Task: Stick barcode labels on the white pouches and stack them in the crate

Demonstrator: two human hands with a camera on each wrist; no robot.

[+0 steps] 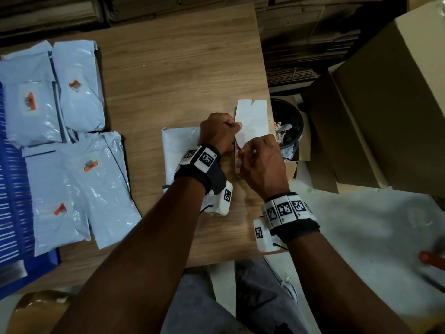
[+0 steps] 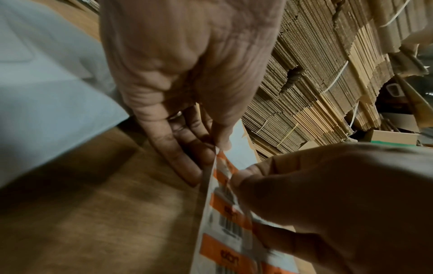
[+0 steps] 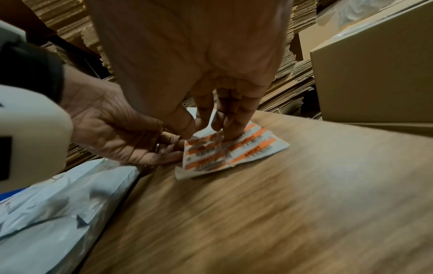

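The label sheet (image 1: 250, 124) is pinched by the left hand (image 1: 218, 132); a barcode label (image 3: 206, 143) is picked by the right hand (image 1: 261, 162) fingers (image 3: 230, 128). The unlabelled pouch (image 1: 179, 145) lies just left.

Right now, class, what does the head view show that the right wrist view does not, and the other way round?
Only the head view shows the labelled pouches lying at the left of the table, part of them on the blue crate, and the black bin past the table's right edge.

Only the right wrist view shows the printed face of the label sheet, with orange bars and barcodes.

Both show the left hand and right hand pinching at that sheet, with an unlabelled pouch beside them.
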